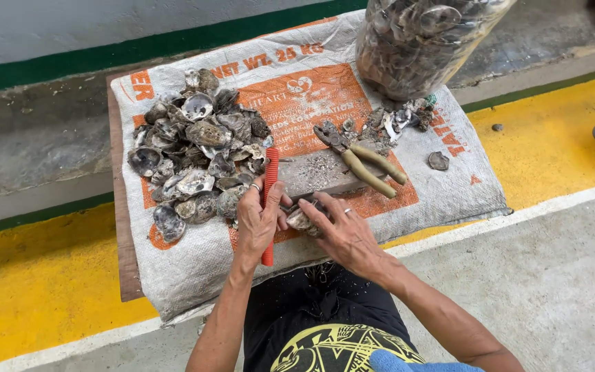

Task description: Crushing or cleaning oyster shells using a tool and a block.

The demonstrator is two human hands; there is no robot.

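Note:
My left hand (259,219) grips a tool with a long red ribbed handle (270,172), which stands almost upright across the palm. Beside it, my right hand (342,231) holds a grey shell (300,220) at the near edge of a flat grey stone block (325,172). The tool's tip points toward the shell; the contact is hidden by my fingers. Both hands wear a ring. A heap of grey and pearly shells (197,155) lies just left of my left hand.
Pliers with tan handles (363,162) lie on the block. Everything rests on a white and orange woven sack (449,186) over a board. A clear bag of shells (414,41) stands at the back right, with shell scraps (394,124) below it. One loose shell (439,160) lies right.

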